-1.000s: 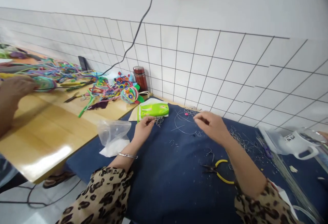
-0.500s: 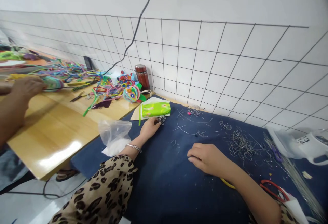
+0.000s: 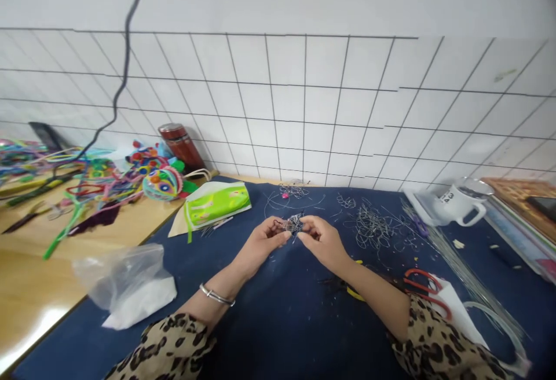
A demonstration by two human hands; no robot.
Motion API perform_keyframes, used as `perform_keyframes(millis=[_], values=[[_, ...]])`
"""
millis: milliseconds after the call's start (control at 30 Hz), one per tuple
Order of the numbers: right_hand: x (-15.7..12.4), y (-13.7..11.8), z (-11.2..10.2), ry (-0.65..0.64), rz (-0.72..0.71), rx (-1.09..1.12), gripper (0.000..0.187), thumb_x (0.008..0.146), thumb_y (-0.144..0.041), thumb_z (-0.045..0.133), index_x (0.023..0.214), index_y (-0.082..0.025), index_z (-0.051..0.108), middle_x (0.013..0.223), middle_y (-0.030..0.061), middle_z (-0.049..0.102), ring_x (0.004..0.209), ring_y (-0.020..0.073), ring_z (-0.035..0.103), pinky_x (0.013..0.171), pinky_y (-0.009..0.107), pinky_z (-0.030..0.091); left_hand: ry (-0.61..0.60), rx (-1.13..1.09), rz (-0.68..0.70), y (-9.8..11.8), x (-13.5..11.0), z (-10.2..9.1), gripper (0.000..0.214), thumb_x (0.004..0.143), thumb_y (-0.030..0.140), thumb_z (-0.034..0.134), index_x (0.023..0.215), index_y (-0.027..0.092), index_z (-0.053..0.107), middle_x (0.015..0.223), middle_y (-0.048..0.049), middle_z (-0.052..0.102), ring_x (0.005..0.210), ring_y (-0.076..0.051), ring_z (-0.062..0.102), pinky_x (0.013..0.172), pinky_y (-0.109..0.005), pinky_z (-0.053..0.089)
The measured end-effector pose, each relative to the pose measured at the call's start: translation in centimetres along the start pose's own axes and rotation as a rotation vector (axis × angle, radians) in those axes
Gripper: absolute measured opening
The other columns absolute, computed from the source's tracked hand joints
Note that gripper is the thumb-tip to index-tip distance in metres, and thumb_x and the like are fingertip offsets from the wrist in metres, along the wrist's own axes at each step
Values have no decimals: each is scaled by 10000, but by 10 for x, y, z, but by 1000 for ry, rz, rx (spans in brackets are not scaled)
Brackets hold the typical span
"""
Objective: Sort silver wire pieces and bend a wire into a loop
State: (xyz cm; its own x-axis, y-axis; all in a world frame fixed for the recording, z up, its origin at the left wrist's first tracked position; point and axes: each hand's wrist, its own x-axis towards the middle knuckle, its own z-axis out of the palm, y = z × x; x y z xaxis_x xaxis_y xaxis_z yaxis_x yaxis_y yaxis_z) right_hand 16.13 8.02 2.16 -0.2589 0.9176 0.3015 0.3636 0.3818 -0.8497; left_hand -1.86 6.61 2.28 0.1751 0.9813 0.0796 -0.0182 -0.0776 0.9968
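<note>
Over the middle of the dark blue cloth (image 3: pixel 278 322), a small tangled bunch of silvery wire (image 3: pixel 295 225) sits between my two hands. My left hand (image 3: pixel 267 239) pinches it from the left with thumb and fingers. From the right, the thumb and fingertips of my right hand (image 3: pixel 322 241) close on the same bunch. The fingertips hide part of its shape. Yellow-handled pliers (image 3: pixel 355 292) lie partly under my right forearm. A larger heap of loose wire (image 3: pixel 372 226) rests to the right of my hands.
Left of my hands are a green packet (image 3: pixel 219 203) and a clear plastic bag (image 3: pixel 125 276). A red flask (image 3: pixel 180 145) and colourful craft pieces (image 3: pixel 163 183) stand on the wooden table. Red-handled scissors (image 3: pixel 428 290), long straight wires (image 3: pixel 471 273) and a white mug (image 3: pixel 464 200) are on the right.
My left hand has brought the wire bunch from beside the green packet to the middle, where my right hand has met it. The view has swung right; the other person's hand is out of sight.
</note>
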Motion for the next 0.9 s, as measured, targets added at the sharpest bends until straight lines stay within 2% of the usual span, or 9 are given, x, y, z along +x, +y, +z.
perform_keyframes(millis=[167,300,400,533,767,900], values=[[2,2,-7,28,-11,20,283,743,-247,595,1023,-213,575,806,3,525,650,106,494,624,237,447,-84,-49,-1,-5,2,4,224,790,281,597,987,181,560,719,3,550,665,-112,508,646,-243,414],[3,-1,-10,-102,82,179,260,800,-285,529,1045,-204,562,761,2,534,640,109,515,573,232,457,-140,-60,32,-11,-2,-3,261,807,234,552,1061,183,589,880,-49,572,752,-139,523,685,-266,431],[3,1,-8,-194,153,333,262,804,-282,519,1050,-198,549,753,0,553,623,110,541,521,224,464,-141,22,97,-12,-3,-7,239,799,213,555,1030,197,615,1035,-63,532,861,-154,522,749,-273,435],[2,9,2,-171,199,381,215,767,-249,554,972,-184,563,747,-3,578,587,102,555,489,216,468,-82,224,201,-14,-1,-7,175,796,194,558,954,196,634,1036,-65,553,968,-173,525,844,-294,419],[-1,14,10,-152,225,423,98,741,-194,551,834,-168,570,613,-28,576,501,96,549,473,221,464,96,486,231,-19,-5,-4,39,752,202,602,768,174,625,753,-16,598,675,-120,531,642,-236,419],[3,16,5,-65,250,505,88,731,-161,546,813,-172,574,571,-35,571,476,92,528,483,224,455,192,413,215,-19,-6,-7,65,765,235,600,770,173,613,676,10,565,584,-92,466,560,-210,371]])
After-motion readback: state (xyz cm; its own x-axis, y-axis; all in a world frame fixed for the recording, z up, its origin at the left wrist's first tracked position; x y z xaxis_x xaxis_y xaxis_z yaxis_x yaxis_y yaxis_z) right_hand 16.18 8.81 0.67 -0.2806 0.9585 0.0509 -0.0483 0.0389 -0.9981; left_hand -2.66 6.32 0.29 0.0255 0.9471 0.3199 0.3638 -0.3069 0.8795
